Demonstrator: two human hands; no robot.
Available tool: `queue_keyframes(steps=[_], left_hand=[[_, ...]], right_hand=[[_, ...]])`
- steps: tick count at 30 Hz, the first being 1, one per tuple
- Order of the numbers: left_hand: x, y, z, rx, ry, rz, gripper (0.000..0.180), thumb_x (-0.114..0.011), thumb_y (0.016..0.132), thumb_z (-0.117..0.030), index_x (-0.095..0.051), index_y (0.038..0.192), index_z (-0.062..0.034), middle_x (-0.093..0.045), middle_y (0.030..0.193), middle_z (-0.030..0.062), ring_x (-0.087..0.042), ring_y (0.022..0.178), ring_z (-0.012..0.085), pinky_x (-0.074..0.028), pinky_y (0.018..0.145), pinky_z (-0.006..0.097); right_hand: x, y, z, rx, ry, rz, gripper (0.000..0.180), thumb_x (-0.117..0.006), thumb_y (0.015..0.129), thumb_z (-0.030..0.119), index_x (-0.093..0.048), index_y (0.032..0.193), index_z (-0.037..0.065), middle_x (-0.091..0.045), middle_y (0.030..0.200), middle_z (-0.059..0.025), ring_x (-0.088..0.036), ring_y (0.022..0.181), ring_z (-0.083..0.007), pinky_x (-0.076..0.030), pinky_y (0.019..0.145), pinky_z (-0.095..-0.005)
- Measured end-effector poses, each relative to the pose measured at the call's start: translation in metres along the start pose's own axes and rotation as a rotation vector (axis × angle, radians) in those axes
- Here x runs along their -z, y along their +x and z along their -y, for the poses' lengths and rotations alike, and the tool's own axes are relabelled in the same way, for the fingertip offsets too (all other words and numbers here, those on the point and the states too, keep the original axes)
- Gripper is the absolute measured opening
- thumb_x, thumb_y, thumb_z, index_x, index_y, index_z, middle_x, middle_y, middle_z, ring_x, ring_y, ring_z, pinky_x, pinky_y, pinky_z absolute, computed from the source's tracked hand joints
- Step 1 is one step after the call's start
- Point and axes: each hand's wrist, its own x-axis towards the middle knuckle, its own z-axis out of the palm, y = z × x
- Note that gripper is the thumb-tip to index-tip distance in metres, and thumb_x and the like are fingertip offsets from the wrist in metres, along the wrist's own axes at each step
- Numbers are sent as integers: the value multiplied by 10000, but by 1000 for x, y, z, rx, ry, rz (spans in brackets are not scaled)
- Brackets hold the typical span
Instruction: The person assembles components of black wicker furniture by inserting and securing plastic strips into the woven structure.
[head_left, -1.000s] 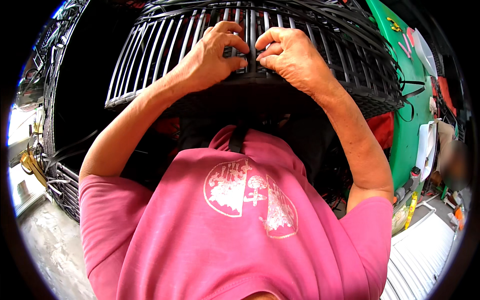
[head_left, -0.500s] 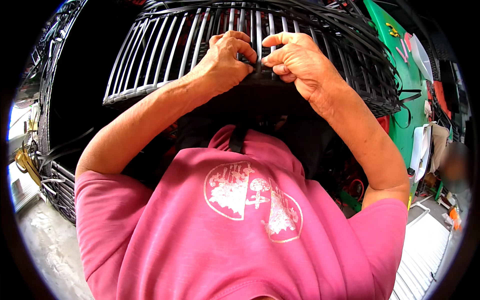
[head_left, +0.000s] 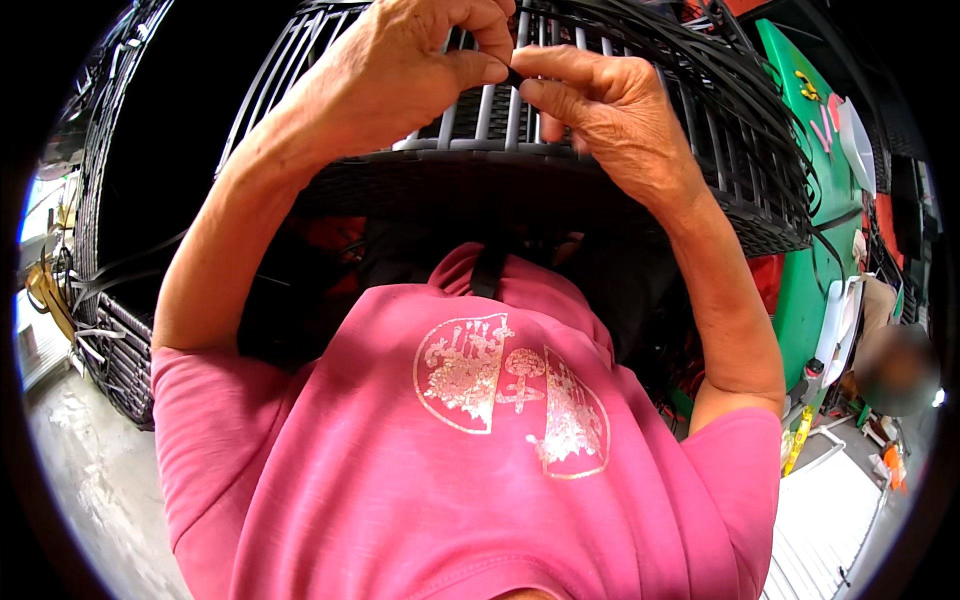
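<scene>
In front of me stands a black woven piece with grey-black upright bars [head_left: 487,115], its woven lower edge crossing below my hands. My left hand [head_left: 415,80] is raised over the bars, thumb and fingers pinched together. Close beside it, my right hand [head_left: 615,100] also pinches with thumb and forefinger. A short dark length of black flat strip [head_left: 515,77] shows between the two sets of fingertips. Most of that strip is hidden by my fingers. Many loose black strips [head_left: 690,55] lie across the bars on the right.
A green board [head_left: 800,260] stands to the right, with a yellow object [head_left: 806,86] and a white bowl-like piece [head_left: 857,145] by it. Dark woven work [head_left: 95,200] rises at the left. A blurred person [head_left: 895,370] is at the far right.
Both hands have lifted away from the bars' lower edge, upward in the picture. My left hand moved most and appears larger. The dark strip now shows between the fingertips.
</scene>
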Motion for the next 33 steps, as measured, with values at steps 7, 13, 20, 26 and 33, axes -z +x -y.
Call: queue_keyframes(steps=[7,13,20,26,33], left_hand=[[-32,-53,38,149,275,25,199,-653,830,-20,-662,1026,-55,-439,1433,103,-361,1350,327,-316,1101,429],[-39,-40,49,180,300,235,216,-668,815,-117,-718,1020,-68,-324,1540,89,-240,1438,314,-224,1163,431],[-39,-41,63,227,224,222,246,-679,783,-139,-710,1007,-42,-320,1544,115,-236,1448,287,-221,1167,415],[-45,-40,60,268,233,207,204,-688,787,-118,-723,984,-79,-356,1526,104,-270,1430,297,-235,1155,422],[-28,-37,55,379,-172,22,65,-715,797,-86,-699,854,-59,-495,1389,52,-437,1290,243,-320,1067,372]], right_hand=[[2,7,15,41,-445,3,123,-618,778,69,-707,807,-11,-672,678,-147,-663,606,-218,-517,586,-315],[-2,23,4,-39,-570,207,141,-581,671,45,-687,736,-23,-628,622,-220,-671,625,-328,-529,625,-386],[13,13,4,6,-474,-29,85,-627,806,28,-686,830,-28,-608,646,-40,-578,627,-83,-478,593,-253],[-7,16,-6,-31,-569,92,136,-604,721,71,-719,769,16,-682,761,-187,-671,686,-339,-532,672,-410],[-15,29,-38,604,-645,-191,168,-660,843,93,-720,989,37,-702,793,-140,-668,657,-260,-532,603,-354]])
